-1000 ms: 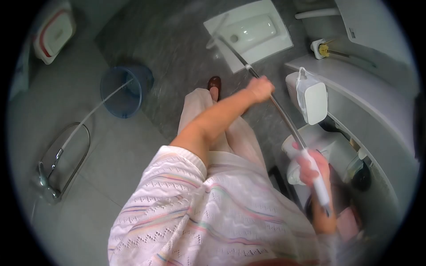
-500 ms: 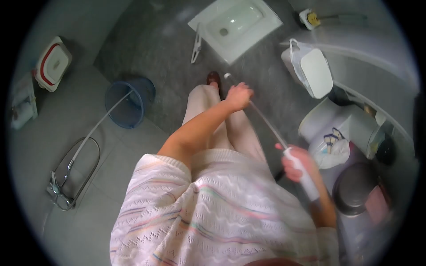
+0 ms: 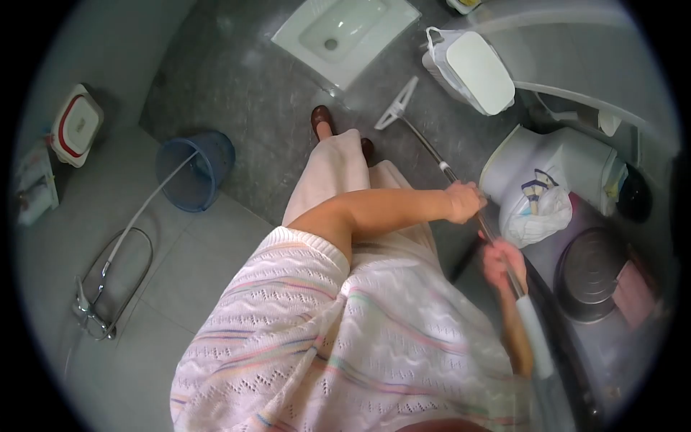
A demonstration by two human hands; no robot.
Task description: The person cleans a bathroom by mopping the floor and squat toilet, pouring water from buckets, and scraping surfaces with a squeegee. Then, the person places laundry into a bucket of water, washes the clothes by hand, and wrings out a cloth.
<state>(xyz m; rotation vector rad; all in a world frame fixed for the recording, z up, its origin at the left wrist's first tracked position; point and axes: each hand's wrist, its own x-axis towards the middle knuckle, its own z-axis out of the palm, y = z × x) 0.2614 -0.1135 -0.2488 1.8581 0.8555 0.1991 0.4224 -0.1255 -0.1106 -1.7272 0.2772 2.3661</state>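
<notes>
A long-handled floor squeegee (image 3: 430,145) slants from the upper middle to the lower right. Its white triangular head (image 3: 397,105) lies over the grey floor below the squat toilet. My left hand (image 3: 466,201) is closed round the metal pole, below a white collar. Lower on the same pole, my right hand (image 3: 502,263) is wrapped round the metal just above the white grip (image 3: 534,335); it is slightly blurred. My left forearm crosses in front of my light trousers.
A white squat toilet (image 3: 345,75) is set in the floor ahead. On the left stand a blue bucket (image 3: 205,173) with a hose in it and a wall tap (image 3: 90,306). To the right are a lidded bin (image 3: 481,72), a white bag (image 3: 541,225) and a dark round basin (image 3: 590,277).
The squeegee's head has swung right, from left of my foot to near the bin. My left hand has moved right and down. My right hand has shifted from the white grip onto the metal pole.
</notes>
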